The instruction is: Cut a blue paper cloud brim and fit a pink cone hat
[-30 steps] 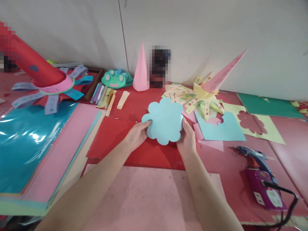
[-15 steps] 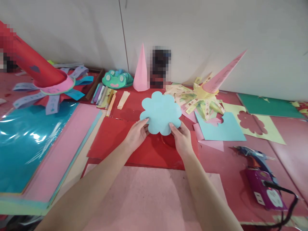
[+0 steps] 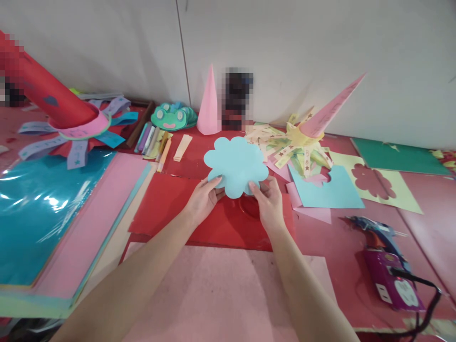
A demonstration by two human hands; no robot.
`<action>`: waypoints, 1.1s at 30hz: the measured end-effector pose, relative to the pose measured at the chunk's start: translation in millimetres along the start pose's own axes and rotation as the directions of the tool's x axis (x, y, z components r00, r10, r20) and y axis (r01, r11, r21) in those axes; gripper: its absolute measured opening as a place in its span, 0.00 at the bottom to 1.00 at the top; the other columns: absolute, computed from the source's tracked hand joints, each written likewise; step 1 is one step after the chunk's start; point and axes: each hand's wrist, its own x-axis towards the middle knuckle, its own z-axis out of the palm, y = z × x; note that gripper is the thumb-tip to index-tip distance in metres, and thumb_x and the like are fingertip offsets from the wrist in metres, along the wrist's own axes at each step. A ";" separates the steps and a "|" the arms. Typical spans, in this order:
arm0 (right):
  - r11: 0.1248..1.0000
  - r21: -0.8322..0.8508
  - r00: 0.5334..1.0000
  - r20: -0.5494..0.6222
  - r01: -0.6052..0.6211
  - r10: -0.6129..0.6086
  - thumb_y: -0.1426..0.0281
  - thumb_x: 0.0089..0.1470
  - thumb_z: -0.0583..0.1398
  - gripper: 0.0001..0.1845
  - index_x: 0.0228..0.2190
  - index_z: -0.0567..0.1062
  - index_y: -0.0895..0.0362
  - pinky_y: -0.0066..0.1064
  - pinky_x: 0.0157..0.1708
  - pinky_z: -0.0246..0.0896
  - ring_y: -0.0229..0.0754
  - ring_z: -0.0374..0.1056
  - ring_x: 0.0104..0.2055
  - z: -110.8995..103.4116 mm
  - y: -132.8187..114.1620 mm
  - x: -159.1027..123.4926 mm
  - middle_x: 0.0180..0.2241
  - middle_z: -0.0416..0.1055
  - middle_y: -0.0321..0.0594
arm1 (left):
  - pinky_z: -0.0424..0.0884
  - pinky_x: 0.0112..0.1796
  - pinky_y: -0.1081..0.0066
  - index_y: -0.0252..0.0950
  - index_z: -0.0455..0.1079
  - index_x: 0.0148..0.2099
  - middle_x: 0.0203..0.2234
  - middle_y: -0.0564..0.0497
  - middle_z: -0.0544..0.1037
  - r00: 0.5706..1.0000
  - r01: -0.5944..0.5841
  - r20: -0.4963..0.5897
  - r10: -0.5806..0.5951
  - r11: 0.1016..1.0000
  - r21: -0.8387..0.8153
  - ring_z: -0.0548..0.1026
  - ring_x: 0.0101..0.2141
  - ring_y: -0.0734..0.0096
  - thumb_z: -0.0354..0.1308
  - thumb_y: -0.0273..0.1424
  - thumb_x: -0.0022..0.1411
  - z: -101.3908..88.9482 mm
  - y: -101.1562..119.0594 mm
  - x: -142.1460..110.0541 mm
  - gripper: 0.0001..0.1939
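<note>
Pale wall (image 3: pixel 285 38) backs your red table (image 3: pixel 320 242), with a pink paper cone (image 3: pixel 209 109) standing at 11 o'clock from the light-blue paper flower (image 3: pixel 235 164) you hold. You have that flower just above a red sheet (image 3: pixel 160 204), its broad face turned toward you: flat, plain, one even colour, with smooth rounded lobes scalloping its rim. Your left hand (image 3: pixel 204 199) pinches it at 8 o'clock and your right hand (image 3: pixel 270 202) at 4 (both thumbs lie on the near face, other fingers partly hidden behind), the hands apart from each other. At 3 o'clock lies a notched blue sheet (image 3: pixel 335 190) of similar colour; your glue gun (image 3: pixel 381 232) rests beyond, toward 4.
</note>
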 end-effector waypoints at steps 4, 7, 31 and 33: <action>0.997 0.073 1.000 0.010 -0.002 0.001 0.65 0.48 0.64 0.15 0.38 0.69 0.51 0.35 0.36 0.67 0.40 0.70 0.35 -2.6 2.7 1.0 0.35 0.75 0.36 | 0.70 0.40 0.69 0.35 0.75 0.38 0.39 0.47 0.80 1.000 -0.011 -0.011 0.011 1.000 0.019 0.76 0.41 0.62 0.63 0.31 0.53 -0.6 0.8 -1.5 0.09; 0.997 0.082 1.000 0.026 -0.012 0.010 0.66 0.47 0.64 0.13 0.38 0.72 0.51 0.34 0.36 0.65 0.41 0.69 0.38 -4.0 1.3 1.2 0.37 0.74 0.36 | 0.70 0.38 0.68 0.33 0.75 0.38 0.39 0.46 0.80 0.999 0.000 -0.041 0.001 1.000 0.026 0.76 0.41 0.60 0.63 0.33 0.53 -1.9 0.0 -0.9 0.11; 0.993 -0.088 0.975 -0.200 0.080 -0.096 0.63 0.46 0.65 0.20 0.42 0.68 0.49 0.30 0.31 0.63 0.37 0.65 0.30 -3.5 1.0 0.6 0.27 0.66 0.31 | 0.70 0.45 0.65 0.35 0.74 0.40 0.39 0.49 0.80 0.993 -0.033 -0.117 0.025 0.997 -0.072 0.75 0.44 0.61 0.60 0.32 0.57 -1.7 1.6 0.0 0.09; 0.996 -0.074 0.978 -0.201 0.042 -0.056 0.61 0.47 0.64 0.22 0.44 0.68 0.50 0.32 0.31 0.64 0.38 0.66 0.30 -2.0 -1.2 -0.2 0.26 0.66 0.32 | 0.69 0.47 0.66 0.35 0.74 0.40 0.38 0.49 0.80 0.993 -0.040 -0.114 0.032 0.997 -0.072 0.75 0.45 0.62 0.61 0.31 0.56 -2.3 1.4 0.8 0.09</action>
